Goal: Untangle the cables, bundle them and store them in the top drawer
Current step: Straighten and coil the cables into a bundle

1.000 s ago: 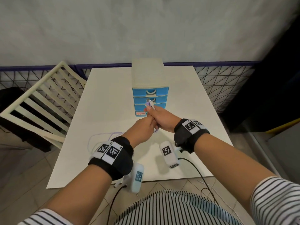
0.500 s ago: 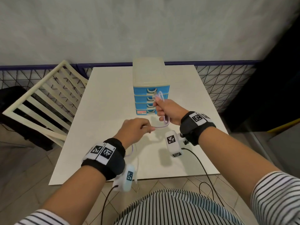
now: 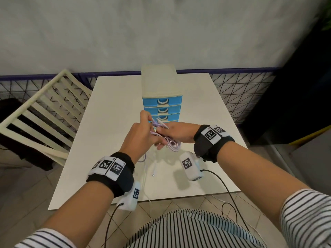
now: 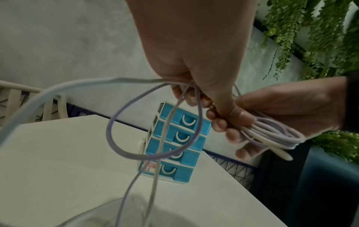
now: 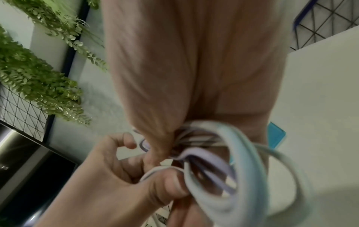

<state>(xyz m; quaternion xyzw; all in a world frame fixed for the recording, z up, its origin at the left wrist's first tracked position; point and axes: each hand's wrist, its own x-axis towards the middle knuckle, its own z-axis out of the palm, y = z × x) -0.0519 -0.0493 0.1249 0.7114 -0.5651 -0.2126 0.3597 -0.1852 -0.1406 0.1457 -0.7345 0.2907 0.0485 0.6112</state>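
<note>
A lilac and a white cable are being wound together into a coil (image 3: 172,144) above the white table (image 3: 111,108). My right hand (image 3: 176,134) grips that coil (image 4: 272,135) in its curled fingers. My left hand (image 3: 143,130) pinches both strands (image 4: 184,86) right beside it, touching the right hand. The loose tails (image 4: 155,176) hang down to the table, and a white plug end (image 3: 154,174) lies there. The small drawer unit (image 3: 162,97) with blue fronts stands just beyond the hands, all its drawers pushed in, the top drawer (image 3: 162,102) included.
A cream slatted chair (image 3: 41,111) stands left of the table. A wire-mesh fence (image 3: 238,97) runs behind and to the right. Green hanging plants (image 4: 310,38) are on the right side. Black sensor leads (image 3: 229,194) trail off the table's near edge.
Half a second ago my hands were apart with a cable loop stretched between them. My left hand has now come back up against my right hand, bringing that loop onto the coil.
</note>
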